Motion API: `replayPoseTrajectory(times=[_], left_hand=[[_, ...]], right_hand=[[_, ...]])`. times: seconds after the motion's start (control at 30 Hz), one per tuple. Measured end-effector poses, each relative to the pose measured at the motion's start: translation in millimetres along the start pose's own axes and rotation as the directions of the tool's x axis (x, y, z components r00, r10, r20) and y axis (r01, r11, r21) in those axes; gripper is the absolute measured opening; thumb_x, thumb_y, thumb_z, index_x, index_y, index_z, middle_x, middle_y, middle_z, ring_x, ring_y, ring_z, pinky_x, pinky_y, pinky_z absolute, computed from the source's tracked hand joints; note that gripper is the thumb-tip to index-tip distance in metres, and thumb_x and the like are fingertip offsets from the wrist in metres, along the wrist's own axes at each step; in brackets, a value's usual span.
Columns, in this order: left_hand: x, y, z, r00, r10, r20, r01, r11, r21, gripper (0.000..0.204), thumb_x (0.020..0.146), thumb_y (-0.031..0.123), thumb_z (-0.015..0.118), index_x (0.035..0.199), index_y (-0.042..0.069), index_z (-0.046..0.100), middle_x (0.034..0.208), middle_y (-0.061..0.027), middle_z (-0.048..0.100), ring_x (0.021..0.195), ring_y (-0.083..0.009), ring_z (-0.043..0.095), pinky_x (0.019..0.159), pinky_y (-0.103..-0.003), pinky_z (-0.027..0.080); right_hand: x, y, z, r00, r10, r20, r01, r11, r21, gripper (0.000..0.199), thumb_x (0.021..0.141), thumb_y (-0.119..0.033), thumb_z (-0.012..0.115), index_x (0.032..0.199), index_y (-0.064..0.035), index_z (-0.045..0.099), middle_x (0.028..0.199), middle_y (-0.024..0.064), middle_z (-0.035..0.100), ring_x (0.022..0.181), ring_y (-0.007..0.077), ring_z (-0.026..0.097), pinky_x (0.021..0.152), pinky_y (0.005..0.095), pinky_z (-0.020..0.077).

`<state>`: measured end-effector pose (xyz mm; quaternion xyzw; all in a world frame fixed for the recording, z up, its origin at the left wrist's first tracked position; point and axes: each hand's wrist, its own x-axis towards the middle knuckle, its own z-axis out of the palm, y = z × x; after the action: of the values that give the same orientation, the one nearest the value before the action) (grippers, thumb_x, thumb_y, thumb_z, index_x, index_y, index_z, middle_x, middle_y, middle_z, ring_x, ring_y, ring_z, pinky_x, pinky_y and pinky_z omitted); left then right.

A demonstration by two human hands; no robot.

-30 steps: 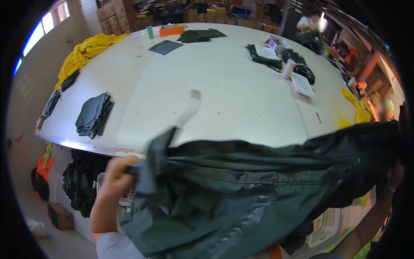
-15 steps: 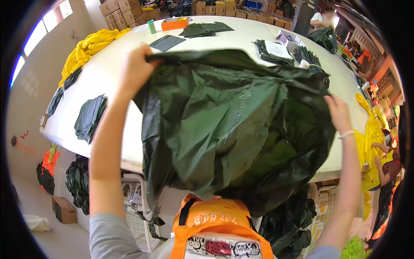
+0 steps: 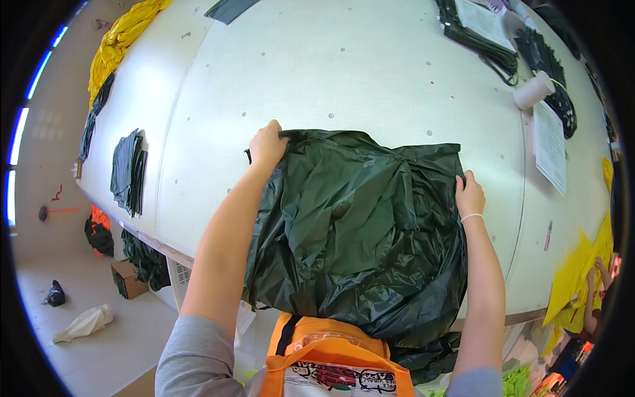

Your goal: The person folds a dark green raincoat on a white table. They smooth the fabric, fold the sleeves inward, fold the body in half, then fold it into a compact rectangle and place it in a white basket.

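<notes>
A dark green garment (image 3: 337, 225) of thin, shiny, crumpled fabric lies on the near part of the white table (image 3: 344, 79), its lower part hanging over the front edge. My left hand (image 3: 268, 147) is closed on its far left corner. The garment's right edge is pinched in my right hand (image 3: 469, 197), a little nearer to me. Its far edge runs between both hands, with a flap of cloth reaching past the right one. My orange apron (image 3: 331, 331) is just below the hanging fabric.
Folded dark green pieces (image 3: 128, 173) lie at the table's left. Yellow fabric (image 3: 124, 43) is heaped at the far left. Dark bundles (image 3: 476, 40), a white cylinder (image 3: 533, 90), a paper sheet (image 3: 550, 147) and a pen (image 3: 548, 236) lie right. Another person's hands (image 3: 595, 272) are near yellow cloth.
Both hands have come down and closer together, bringing the garment from spread out in the air onto the table. The view has tilted downward.
</notes>
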<state>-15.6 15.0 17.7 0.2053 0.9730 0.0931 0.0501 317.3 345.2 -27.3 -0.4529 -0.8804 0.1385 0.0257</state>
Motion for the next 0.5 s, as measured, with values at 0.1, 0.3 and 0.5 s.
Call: replayPoseTrajectory(times=[0.1, 0.3, 0.5], left_hand=[[6, -4, 16, 0.985, -0.127, 0.117, 0.138, 0.986, -0.09, 0.031, 0.074, 0.023, 0.073, 0.096, 0.01, 0.055, 0.091, -0.0108, 0.065, 0.093, -0.0313, 0.06, 0.078, -0.043, 0.045], [2, 23, 3, 0.863, 0.294, -0.41, -0.383, 0.911, -0.153, 0.05, 0.074, 0.006, 0.06, 0.123, 0.008, 0.051, 0.122, -0.013, 0.053, 0.117, -0.0315, 0.047, 0.099, -0.042, 0.034], [-90, 103, -36, 0.774, 0.622, -0.122, -0.593, 0.642, -0.486, 0.034, 0.073, 0.007, 0.068, 0.107, 0.005, 0.061, 0.108, -0.0117, 0.061, 0.102, -0.0288, 0.057, 0.09, -0.038, 0.043]], right_hand=[[3, -5, -4, 0.999, 0.037, -0.022, -0.035, 0.996, 0.081, 0.019, 0.088, -0.027, 0.059, 0.098, -0.0122, 0.051, 0.079, 0.0159, 0.064, 0.073, 0.0387, 0.061, 0.063, 0.0462, 0.0474], [-57, -74, -56, 0.987, -0.133, -0.091, 0.16, 0.874, 0.459, 0.031, 0.076, -0.021, 0.074, 0.095, -0.001, 0.06, 0.088, 0.0119, 0.061, 0.083, 0.031, 0.058, 0.075, 0.0385, 0.0468], [-116, -94, -20, 0.972, -0.231, 0.037, 0.184, 0.852, 0.49, 0.021, 0.074, -0.008, 0.071, 0.086, 0.0042, 0.06, 0.094, 0.0147, 0.064, 0.078, 0.0286, 0.061, 0.076, 0.0334, 0.0477]])
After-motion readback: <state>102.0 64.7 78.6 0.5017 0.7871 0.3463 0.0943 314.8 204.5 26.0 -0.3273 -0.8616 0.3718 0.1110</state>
